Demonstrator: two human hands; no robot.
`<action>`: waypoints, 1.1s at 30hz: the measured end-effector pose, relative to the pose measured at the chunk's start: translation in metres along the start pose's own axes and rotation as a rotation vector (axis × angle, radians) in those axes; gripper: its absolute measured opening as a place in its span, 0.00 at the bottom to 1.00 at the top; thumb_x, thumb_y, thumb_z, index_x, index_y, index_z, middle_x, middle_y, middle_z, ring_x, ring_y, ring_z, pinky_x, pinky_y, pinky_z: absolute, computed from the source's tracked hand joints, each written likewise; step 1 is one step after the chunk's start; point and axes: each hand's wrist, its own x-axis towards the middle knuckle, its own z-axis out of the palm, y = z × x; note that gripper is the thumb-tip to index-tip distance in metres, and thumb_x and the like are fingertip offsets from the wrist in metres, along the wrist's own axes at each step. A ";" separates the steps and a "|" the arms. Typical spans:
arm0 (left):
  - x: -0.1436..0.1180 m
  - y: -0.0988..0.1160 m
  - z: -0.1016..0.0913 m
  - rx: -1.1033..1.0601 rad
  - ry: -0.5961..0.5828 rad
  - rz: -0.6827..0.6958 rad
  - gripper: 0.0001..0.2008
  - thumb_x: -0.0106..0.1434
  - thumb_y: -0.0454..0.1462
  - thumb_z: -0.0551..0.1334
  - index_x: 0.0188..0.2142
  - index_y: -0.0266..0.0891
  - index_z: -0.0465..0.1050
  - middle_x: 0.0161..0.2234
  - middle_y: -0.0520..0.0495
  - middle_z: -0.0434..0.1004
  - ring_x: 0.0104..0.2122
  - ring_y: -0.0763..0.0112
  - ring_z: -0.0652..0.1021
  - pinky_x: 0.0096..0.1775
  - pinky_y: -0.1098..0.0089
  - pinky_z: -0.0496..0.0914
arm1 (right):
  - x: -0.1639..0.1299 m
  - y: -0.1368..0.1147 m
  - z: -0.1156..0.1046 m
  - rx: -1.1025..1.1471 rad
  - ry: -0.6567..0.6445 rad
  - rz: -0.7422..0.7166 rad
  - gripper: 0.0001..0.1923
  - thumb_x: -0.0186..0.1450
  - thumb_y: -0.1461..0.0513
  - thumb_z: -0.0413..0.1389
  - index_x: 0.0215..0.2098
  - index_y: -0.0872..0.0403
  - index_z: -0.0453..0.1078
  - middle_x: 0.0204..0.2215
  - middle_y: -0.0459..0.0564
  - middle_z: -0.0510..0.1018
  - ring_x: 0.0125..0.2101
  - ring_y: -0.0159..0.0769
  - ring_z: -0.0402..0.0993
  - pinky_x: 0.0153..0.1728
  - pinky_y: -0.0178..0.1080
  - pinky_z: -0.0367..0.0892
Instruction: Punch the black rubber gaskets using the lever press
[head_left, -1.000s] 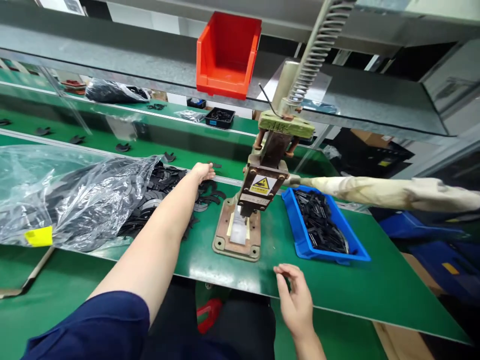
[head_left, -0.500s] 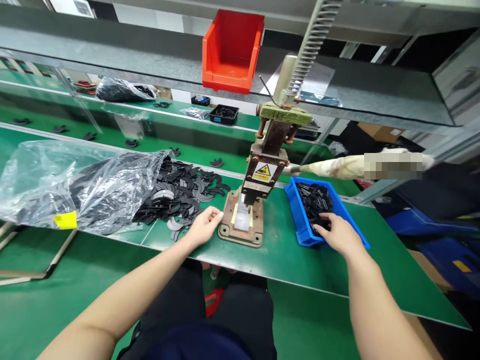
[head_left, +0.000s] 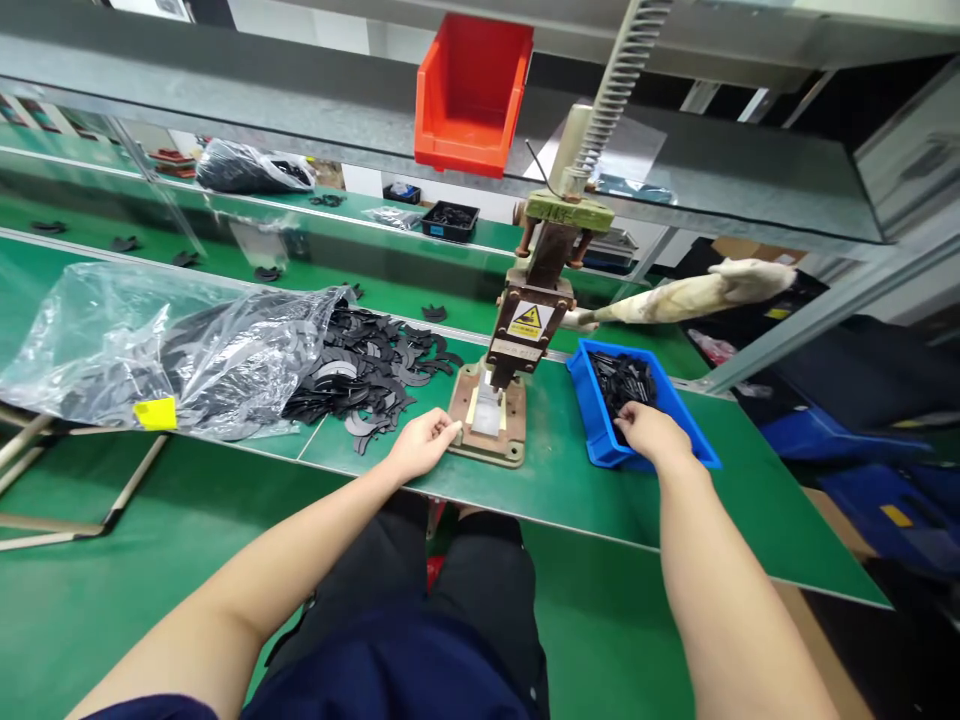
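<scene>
My left hand (head_left: 426,442) rests at the left front corner of the hand press's base (head_left: 508,455), fingers curled together; whatever they hold is hidden. A hand press (head_left: 528,318) with a yellow warning label stands upright over a light metal plate (head_left: 487,415). At the right, my right hand (head_left: 654,432) reaches over the near left rim of a blue bin (head_left: 694,435), its fingers pinched on a small black part among many narrow black parts (head_left: 626,378). Curved black pieces (head_left: 375,365) lie piled left of the press, spilling from a clear plastic bag (head_left: 240,360).
The press's wrapped lever (head_left: 690,298) sticks out to the right above the blue bin. An orange bin (head_left: 474,95) hangs at the shelf edge overhead. Behind the bench, several curved pieces lie on a green strip (head_left: 322,285). A black tray (head_left: 450,222) stands farther back.
My right hand's fingers have drawn together at the black parts in the blue bin. My left hand stays by the press base, now touching its corner. The view has shifted slightly.
</scene>
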 end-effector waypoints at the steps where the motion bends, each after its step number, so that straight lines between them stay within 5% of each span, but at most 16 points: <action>1: 0.000 0.000 0.000 0.005 -0.002 0.002 0.19 0.72 0.53 0.62 0.35 0.41 0.72 0.26 0.55 0.70 0.27 0.72 0.69 0.33 0.70 0.65 | -0.004 0.000 -0.001 0.019 0.038 0.022 0.12 0.68 0.51 0.59 0.44 0.48 0.79 0.39 0.54 0.85 0.40 0.42 0.80 0.45 0.43 0.71; 7: -0.002 0.005 -0.003 0.005 -0.010 -0.024 0.18 0.72 0.53 0.63 0.34 0.41 0.72 0.26 0.54 0.71 0.27 0.71 0.70 0.33 0.70 0.65 | -0.035 -0.008 -0.005 0.205 0.307 0.044 0.16 0.69 0.52 0.55 0.49 0.50 0.77 0.42 0.56 0.84 0.42 0.44 0.79 0.47 0.44 0.71; 13: -0.003 0.006 -0.005 0.011 -0.029 -0.030 0.18 0.71 0.54 0.63 0.35 0.43 0.73 0.27 0.53 0.73 0.28 0.69 0.72 0.33 0.69 0.66 | -0.093 -0.062 0.003 0.431 0.524 -0.233 0.19 0.73 0.50 0.54 0.50 0.54 0.76 0.40 0.54 0.81 0.35 0.39 0.74 0.46 0.45 0.73; 21: -0.008 0.003 -0.007 -0.079 0.030 -0.017 0.15 0.71 0.50 0.65 0.37 0.42 0.74 0.29 0.52 0.73 0.28 0.71 0.72 0.34 0.70 0.68 | -0.170 -0.135 0.035 0.654 0.471 -0.653 0.08 0.72 0.56 0.61 0.47 0.49 0.78 0.41 0.51 0.83 0.41 0.40 0.78 0.43 0.45 0.76; 25: -0.021 0.015 -0.008 -0.062 0.122 0.131 0.11 0.71 0.46 0.66 0.44 0.41 0.75 0.34 0.50 0.74 0.29 0.72 0.72 0.34 0.69 0.69 | -0.186 -0.150 0.042 0.731 0.450 -0.748 0.09 0.71 0.61 0.62 0.49 0.48 0.77 0.42 0.51 0.83 0.43 0.40 0.79 0.46 0.46 0.77; 33: -0.037 0.051 -0.003 0.045 -0.082 0.497 0.18 0.70 0.42 0.69 0.57 0.44 0.75 0.37 0.47 0.75 0.33 0.69 0.75 0.37 0.66 0.74 | -0.202 -0.161 0.046 0.764 0.386 -0.800 0.09 0.71 0.60 0.63 0.50 0.48 0.77 0.42 0.51 0.84 0.42 0.40 0.81 0.45 0.47 0.79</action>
